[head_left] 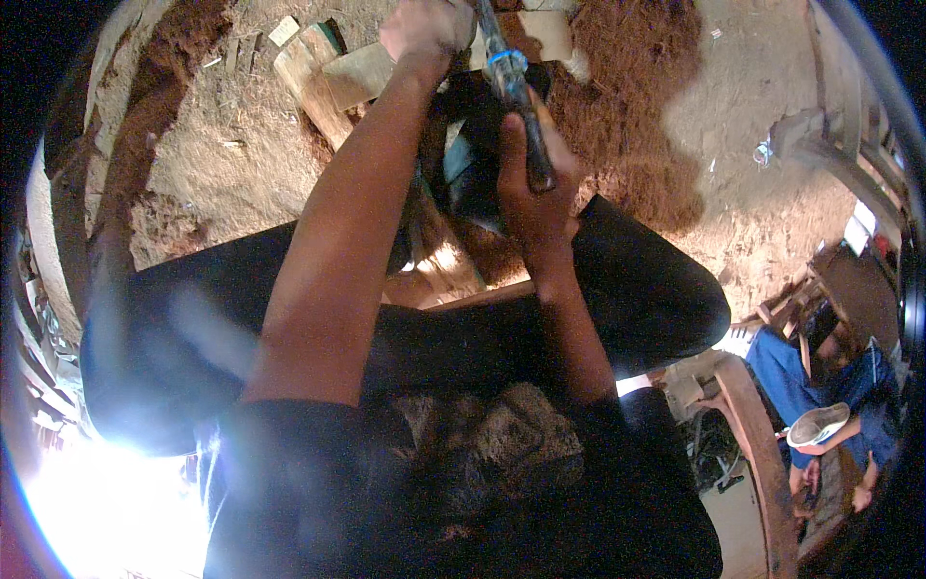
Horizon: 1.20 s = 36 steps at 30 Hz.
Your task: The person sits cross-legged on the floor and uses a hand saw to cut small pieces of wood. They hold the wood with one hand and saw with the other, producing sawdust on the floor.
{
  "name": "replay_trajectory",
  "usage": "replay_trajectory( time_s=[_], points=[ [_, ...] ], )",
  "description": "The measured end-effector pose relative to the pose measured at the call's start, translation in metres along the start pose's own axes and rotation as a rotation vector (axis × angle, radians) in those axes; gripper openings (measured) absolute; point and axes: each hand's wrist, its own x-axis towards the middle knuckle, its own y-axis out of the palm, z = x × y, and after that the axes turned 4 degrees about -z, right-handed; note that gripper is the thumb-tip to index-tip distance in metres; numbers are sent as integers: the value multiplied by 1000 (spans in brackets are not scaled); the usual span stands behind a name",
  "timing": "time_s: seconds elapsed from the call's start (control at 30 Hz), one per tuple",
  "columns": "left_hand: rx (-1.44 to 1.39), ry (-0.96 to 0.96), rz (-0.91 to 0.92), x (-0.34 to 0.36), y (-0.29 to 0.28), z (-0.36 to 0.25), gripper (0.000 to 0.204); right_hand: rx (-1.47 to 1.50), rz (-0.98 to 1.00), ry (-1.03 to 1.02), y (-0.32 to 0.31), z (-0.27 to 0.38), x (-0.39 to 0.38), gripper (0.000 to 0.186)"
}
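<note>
My right hand (540,188) is closed around the lower end of a long dark rod (508,82) with a bright blue band on it. The rod slants up and runs out of the picture at the top edge. My left hand (424,27) is a closed fist near the top edge, left of the rod. What it grips, if anything, is hidden. Under the left hand lies a pale wooden piece (357,75), next to a thick wooden post (304,72). Between my legs, below the hands, a light-coloured wooden beam (439,256) shows partly.
Reddish-brown shavings (641,116) cover the earthen floor (748,77) at the right. At the lower right another person in blue clothes (781,372) sits with a shoe (818,425) and hands in view, beside a curved wooden frame (757,444). Glare fills the lower left.
</note>
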Motion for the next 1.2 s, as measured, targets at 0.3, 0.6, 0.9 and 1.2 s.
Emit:
replay_trajectory(
  time_s=[0.3,0.6,0.9,1.2],
  points=[
    [36,-95,-36,5,5,-2,61,143,58,251,0,-3,9,39],
    [-1,-115,10,-1,-11,-8,63,139,-62,28,-4,-11,-11,39],
    [-55,-106,-12,-2,-10,-8,59,179,-99,237,9,7,4,31],
    [-62,-90,-69,5,1,1,57,252,-121,243,18,16,14,31]
  ],
)
